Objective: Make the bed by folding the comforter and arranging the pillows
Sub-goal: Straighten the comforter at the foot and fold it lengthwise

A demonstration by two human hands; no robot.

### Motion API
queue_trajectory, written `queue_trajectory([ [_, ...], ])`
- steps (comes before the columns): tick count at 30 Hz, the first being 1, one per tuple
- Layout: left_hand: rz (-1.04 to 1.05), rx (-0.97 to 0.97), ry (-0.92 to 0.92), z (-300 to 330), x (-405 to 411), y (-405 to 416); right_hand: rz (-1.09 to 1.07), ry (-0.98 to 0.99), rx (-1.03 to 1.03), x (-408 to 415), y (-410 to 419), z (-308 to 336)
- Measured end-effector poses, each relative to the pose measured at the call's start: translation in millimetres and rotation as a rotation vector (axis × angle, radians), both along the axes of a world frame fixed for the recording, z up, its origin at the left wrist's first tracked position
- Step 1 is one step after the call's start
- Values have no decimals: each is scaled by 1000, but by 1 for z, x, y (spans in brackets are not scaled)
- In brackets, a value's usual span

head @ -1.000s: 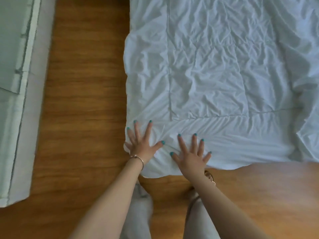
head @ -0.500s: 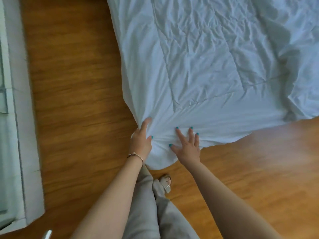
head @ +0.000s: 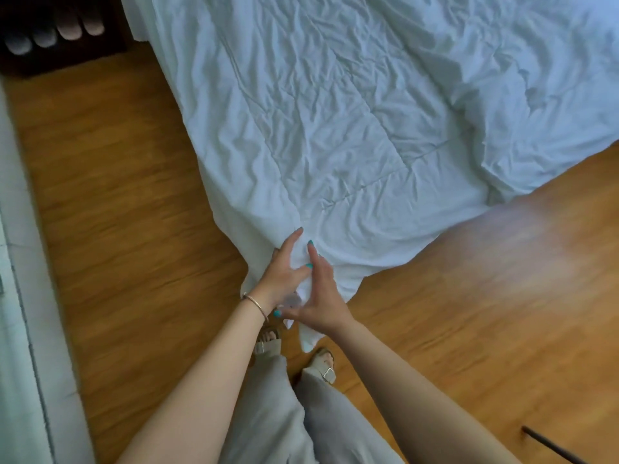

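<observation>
Spreading over the brown wooden floor (head: 127, 202), the white, wrinkled quilted comforter (head: 351, 122) is seen from the far right of the scene down to a near corner, which comes to a point just in front of the person's sandalled feet. This corner is gathered between the two hands. The left hand (head: 284, 272), with a thin metal bracelet (head: 256, 306) on its wrist, lies on the cloth with long fingers nearly straight, and its thumb is pressed toward the right hand. The right hand (head: 321, 299) is set just beside it, fingers stretched up over the fabric and thumb spread to the left; a small tail of cloth hangs below its palm, so the corner seems to be pinched, though how firmly cannot be told. Both forearms are reached forward and down, close together. The comforter is judged soft, light and floppy, not slippery; it will sag and crease when lifted, so it is best taken at the corners and edges.
</observation>
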State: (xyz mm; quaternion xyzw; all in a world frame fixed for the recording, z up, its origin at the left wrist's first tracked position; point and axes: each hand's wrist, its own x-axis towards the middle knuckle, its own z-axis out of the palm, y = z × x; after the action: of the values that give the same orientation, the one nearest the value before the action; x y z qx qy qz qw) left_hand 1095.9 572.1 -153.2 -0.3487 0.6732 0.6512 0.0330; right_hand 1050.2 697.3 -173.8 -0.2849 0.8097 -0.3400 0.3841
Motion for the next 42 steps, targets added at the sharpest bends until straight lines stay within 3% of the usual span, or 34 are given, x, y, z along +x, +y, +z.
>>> queue_trajectory([
  [2,41,228,66,17,-13,-4,-178,78,-7,-9,-6,14],
  [4,43,275,112,28,-26,-13,-308,184,45,-28,-2,29],
  [9,-318,-478,1,36,-82,-41,-262,500,396,-106,28,58],
  [12,-400,-990,-132,40,-128,-54,-347,531,326,-161,49,73],
  [14,-292,-1102,-99,45,-164,-59,-378,585,212,-203,65,82],
  [17,-304,-1173,51,54,-234,-58,-385,592,24,-272,97,91],
  [23,-330,-1111,199,94,-402,-5,-324,401,-308,-401,169,108],
  [26,-364,-1108,200,123,-483,24,-273,478,-279,-465,202,126],
  [35,-472,-1213,364,202,-755,104,-586,472,-386,-694,277,160],
  [39,-609,-1230,427,169,-901,153,-671,379,-260,-810,326,122],
  [42,-791,-1250,272,94,-993,190,-739,350,-100,-885,361,55],
])
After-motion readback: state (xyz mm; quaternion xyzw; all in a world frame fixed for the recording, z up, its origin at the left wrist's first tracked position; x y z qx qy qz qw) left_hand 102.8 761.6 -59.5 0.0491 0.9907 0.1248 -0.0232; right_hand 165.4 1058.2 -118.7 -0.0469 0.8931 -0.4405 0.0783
